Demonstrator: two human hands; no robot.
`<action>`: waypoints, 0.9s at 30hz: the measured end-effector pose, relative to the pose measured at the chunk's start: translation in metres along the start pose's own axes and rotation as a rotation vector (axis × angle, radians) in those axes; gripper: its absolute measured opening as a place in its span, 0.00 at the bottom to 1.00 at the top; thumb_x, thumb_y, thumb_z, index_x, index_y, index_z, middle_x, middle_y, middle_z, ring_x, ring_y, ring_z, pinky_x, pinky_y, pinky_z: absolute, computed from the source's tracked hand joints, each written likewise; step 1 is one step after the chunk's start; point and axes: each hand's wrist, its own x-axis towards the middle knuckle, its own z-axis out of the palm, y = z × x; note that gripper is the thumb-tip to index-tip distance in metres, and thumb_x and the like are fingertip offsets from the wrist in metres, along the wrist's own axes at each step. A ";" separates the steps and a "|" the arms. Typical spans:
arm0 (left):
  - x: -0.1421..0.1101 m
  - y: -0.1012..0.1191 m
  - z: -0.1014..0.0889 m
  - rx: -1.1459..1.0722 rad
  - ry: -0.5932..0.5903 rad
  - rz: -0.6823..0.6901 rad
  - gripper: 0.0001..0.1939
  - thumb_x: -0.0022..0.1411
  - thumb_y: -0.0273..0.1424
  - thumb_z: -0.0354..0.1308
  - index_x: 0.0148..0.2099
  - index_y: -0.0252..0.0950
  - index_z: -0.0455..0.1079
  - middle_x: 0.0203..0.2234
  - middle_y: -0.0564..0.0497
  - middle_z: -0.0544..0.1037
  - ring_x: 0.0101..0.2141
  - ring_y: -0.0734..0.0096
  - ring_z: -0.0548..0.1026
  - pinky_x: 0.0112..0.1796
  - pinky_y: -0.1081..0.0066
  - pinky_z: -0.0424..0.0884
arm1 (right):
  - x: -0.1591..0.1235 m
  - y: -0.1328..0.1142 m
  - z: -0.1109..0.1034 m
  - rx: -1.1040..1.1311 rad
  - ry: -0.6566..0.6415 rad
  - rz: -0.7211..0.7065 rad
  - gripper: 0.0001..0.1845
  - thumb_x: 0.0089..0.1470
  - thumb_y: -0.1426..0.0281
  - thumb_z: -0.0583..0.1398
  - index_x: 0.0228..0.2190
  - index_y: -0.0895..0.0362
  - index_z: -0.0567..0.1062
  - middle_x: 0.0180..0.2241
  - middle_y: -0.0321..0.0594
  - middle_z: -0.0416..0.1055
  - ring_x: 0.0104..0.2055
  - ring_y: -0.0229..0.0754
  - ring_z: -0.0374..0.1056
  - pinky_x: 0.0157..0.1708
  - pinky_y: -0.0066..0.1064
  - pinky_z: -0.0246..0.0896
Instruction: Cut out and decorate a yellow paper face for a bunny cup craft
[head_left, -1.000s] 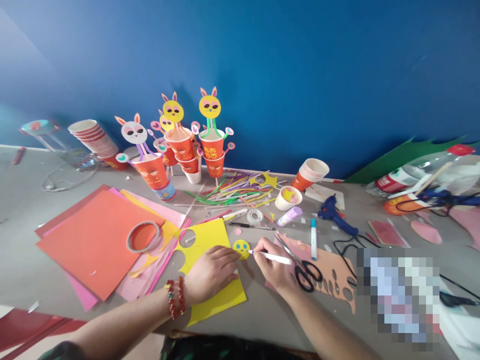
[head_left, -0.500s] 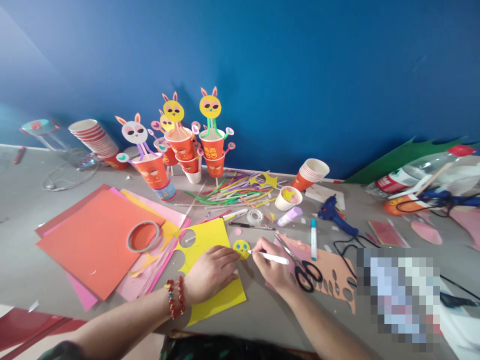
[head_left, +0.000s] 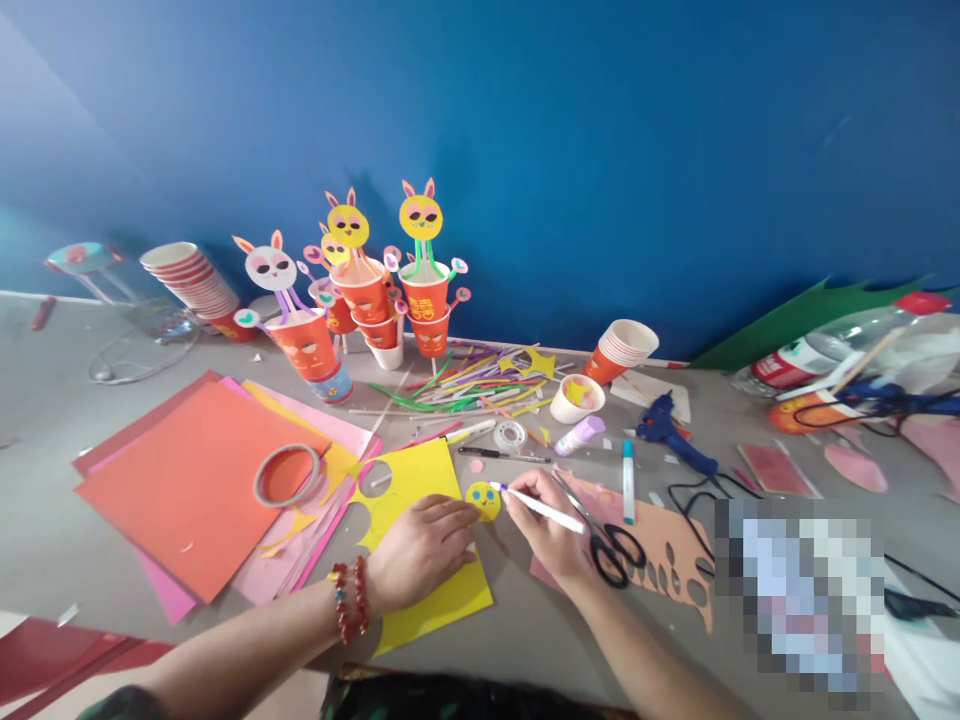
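A small yellow paper circle (head_left: 482, 501) with blue eyes and a small mouth drawn on it lies on the grey table. My left hand (head_left: 427, 545) rests flat on a cut yellow paper sheet (head_left: 420, 470), its fingertips touching the circle's left edge. Pinched in my right hand (head_left: 547, 520) is a white marker (head_left: 544, 507), its purple tip at the circle's right side by one eye; whether it touches the paper I cannot tell. Black-handled scissors (head_left: 615, 553) lie right of that hand, on a peach paper sheet (head_left: 686, 545) with cut-out holes.
Red paper cups with rabbit figures (head_left: 304, 345) stand behind, near loose coloured sticks (head_left: 480, 380). Orange paper (head_left: 187, 480) carries a tape roll (head_left: 286, 475) at left. A blue glue gun (head_left: 675, 432), a purple glue stick (head_left: 581, 436) and a teal-capped marker (head_left: 628, 480) lie at right.
The marker's tip has moved slightly away from me, from the face's lower right up to beside the right eye, and the marker slants more. My left hand stays in place.
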 end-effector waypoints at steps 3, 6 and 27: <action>0.000 0.000 0.000 0.016 0.001 0.011 0.09 0.72 0.32 0.49 0.42 0.35 0.70 0.52 0.45 0.78 0.51 0.60 0.76 0.51 0.59 0.72 | 0.001 -0.003 -0.001 -0.003 -0.069 -0.020 0.05 0.60 0.67 0.58 0.31 0.52 0.70 0.27 0.34 0.70 0.28 0.40 0.67 0.28 0.29 0.62; 0.000 0.000 0.000 0.025 -0.004 0.022 0.10 0.72 0.32 0.49 0.41 0.35 0.70 0.51 0.45 0.78 0.51 0.60 0.76 0.51 0.58 0.72 | 0.000 -0.003 0.000 -0.004 -0.130 -0.040 0.06 0.60 0.69 0.57 0.29 0.52 0.68 0.26 0.33 0.68 0.27 0.39 0.65 0.28 0.28 0.60; 0.000 0.000 0.000 0.022 -0.012 0.015 0.08 0.71 0.32 0.52 0.39 0.35 0.70 0.51 0.48 0.78 0.53 0.59 0.74 0.52 0.56 0.70 | -0.004 0.004 0.010 -0.122 -0.125 -0.096 0.10 0.59 0.71 0.55 0.25 0.52 0.63 0.22 0.32 0.66 0.24 0.38 0.64 0.26 0.27 0.57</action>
